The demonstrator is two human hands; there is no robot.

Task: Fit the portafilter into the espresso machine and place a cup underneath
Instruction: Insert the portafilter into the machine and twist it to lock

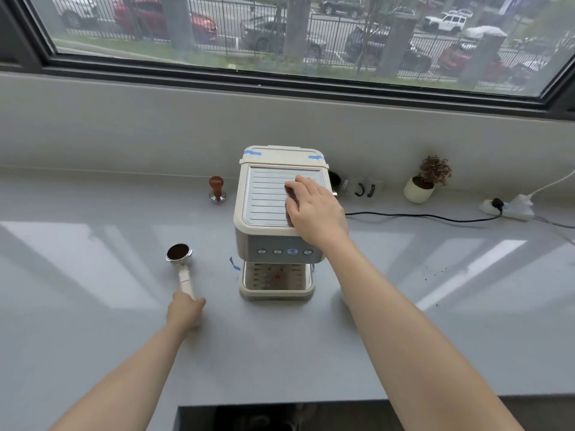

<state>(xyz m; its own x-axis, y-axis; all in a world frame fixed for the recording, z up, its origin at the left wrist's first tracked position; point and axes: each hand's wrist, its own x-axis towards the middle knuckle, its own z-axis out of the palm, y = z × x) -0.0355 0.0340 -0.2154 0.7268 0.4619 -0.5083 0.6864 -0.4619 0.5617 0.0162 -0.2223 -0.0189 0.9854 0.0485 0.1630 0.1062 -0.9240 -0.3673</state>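
Gripping the stiff, head-heavy portafilter [181, 266] by its white handle left of the espresso machine [280, 219], the left hand [186, 309] is closed, while the right hand [312, 209] rests flat, holding nothing.

A wide window [280, 35] in a dark frame spans the back, showing a black railing fence [336, 29] and parked cars [165, 20] in daylight. Below it runs a pale grey sill wall [124, 129]. The glossy grey countertop [93, 253] mirrors bright window panes.
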